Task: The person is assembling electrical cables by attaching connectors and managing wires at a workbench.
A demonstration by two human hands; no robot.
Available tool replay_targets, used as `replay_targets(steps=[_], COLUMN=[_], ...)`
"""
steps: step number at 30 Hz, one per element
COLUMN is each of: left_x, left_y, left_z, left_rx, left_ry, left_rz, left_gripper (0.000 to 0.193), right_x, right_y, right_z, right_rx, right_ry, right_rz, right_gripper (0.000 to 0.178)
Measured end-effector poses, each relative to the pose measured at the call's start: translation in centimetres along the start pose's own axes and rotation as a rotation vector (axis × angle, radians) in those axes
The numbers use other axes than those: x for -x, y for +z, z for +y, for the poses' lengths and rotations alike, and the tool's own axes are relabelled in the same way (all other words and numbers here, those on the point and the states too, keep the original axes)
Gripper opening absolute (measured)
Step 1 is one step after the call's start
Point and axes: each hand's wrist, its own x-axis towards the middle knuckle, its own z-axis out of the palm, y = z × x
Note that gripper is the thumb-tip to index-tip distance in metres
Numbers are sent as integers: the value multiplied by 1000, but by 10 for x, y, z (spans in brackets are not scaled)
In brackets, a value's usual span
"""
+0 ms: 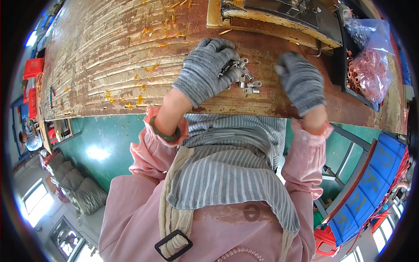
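Small silvery cable lugs (249, 85) lie in a loose pile on the worn wooden tabletop. My left hand (208, 70), in a grey knit glove, is at the pile's left side. Its fingers are curled around several lugs, and thumb and fingertips partly cover them. My right hand (301, 83), gloved the same way, hovers right of the pile, apart from it. Motion smears its fingers, so what they hold, if anything, cannot be made out.
A heavy dark metal machine base (279, 19) stands on the table beyond my hands. At the right is a black tray (345, 83) with a clear plastic bag (371, 65) of copper-coloured lugs. Orange scraps (139, 99) litter the tabletop. Blue bins (371, 183) stand below right.
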Motion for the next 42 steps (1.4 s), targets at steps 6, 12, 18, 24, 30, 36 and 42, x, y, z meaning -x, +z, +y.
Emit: replay_targets(steps=[6, 12, 18, 24, 30, 36, 42], left_x=[14, 26, 24, 25, 15, 3, 3], left_y=[2, 8, 11, 14, 32, 50, 41], left_z=[5, 0, -3, 5, 36, 46, 55], left_rx=[-7, 782, 1207, 1348, 1275, 1152, 991], left_ry=[86, -245, -462, -555, -496, -379, -267], left_rz=[-1, 326, 498, 573, 492, 412, 415], left_gripper=[62, 46, 43, 43, 43, 42, 47], right_x=[29, 30, -18, -19, 6, 18, 29], right_y=[-1, 35, 42, 55, 55, 47, -5], right_z=[-1, -63, -87, -94, -67, -37, -11], right_rx=[-213, -384, -205, -159, -267, -247, -514], right_ry=[-6, -304, -406, -464, -414, -369, -438], right_rz=[361, 390, 342, 303, 369, 352, 462], right_gripper=[41, 83, 85, 64, 56, 57, 55])
